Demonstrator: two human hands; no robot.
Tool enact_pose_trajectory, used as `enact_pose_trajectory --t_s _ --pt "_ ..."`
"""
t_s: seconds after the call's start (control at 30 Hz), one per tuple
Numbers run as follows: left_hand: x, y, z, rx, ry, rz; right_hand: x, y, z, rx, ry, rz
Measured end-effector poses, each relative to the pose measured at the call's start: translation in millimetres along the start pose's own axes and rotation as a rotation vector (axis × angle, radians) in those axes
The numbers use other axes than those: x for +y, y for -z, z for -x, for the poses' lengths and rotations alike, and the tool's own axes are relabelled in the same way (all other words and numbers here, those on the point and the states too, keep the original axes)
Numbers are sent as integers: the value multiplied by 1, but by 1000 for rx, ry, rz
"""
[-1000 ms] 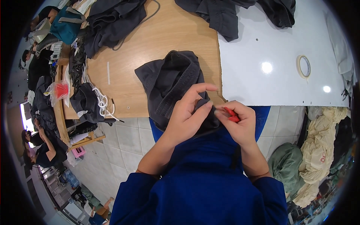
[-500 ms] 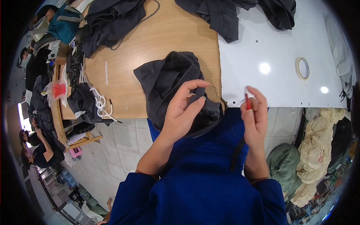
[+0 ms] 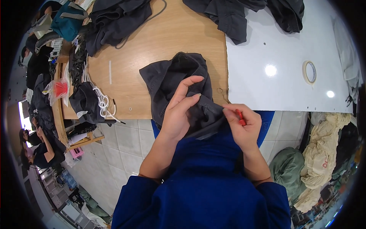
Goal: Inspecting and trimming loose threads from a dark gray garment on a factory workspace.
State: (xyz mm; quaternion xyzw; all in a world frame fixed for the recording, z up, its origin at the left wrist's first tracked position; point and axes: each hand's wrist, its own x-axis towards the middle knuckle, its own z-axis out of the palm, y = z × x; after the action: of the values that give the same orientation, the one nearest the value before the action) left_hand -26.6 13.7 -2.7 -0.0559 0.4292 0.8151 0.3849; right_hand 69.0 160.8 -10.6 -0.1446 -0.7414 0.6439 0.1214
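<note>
Dark grey woven-cloth garment [image 3: 166, 84]: bunched in front of the body, partly under the left hand [image 3: 178, 114], its nearer folds at the front of the blue clothing [image 3: 206, 164] between the forearms.
Left hand: thumb and forefinger stand apart in a curve, thumb against the cloth; the other fingers are largely hidden, so whether they grip it I cannot tell.
Right hand: thumb and forefinger appear pinched at the garment's outer corner.
Small slim red tool [image 3: 240, 117]: tucked in the right hand's fingers; its tip is not clear.
Cloth between hands: a light, even pull should lay this stretch flat and make the stitching easier to read; pulling hard could pucker it.
Tool care: angling the tip away from the weave and the left thumb seems wisest, since a slip could nick either.
Wood-toned tabletop [image 3: 171, 34]: beyond the hands, it bears the garment's far part, which should lessen drag.
</note>
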Motion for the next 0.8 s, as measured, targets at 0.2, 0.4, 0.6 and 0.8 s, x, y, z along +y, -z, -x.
enact_pose_trajectory --t_s 0.2,0.4,0.6,0.8 --pt "4 2 -3 38 16 37 8 14 -3 255 -129 -222" --pt "15 1 -4 53 -144 -225 27 58 -14 579 -123 -373" --pt "49 31 -1 6 -345 -1068 36 98 -11 566 -18 88" --pt "62 55 0 280 -488 -912 32 61 -16 431 -61 9"
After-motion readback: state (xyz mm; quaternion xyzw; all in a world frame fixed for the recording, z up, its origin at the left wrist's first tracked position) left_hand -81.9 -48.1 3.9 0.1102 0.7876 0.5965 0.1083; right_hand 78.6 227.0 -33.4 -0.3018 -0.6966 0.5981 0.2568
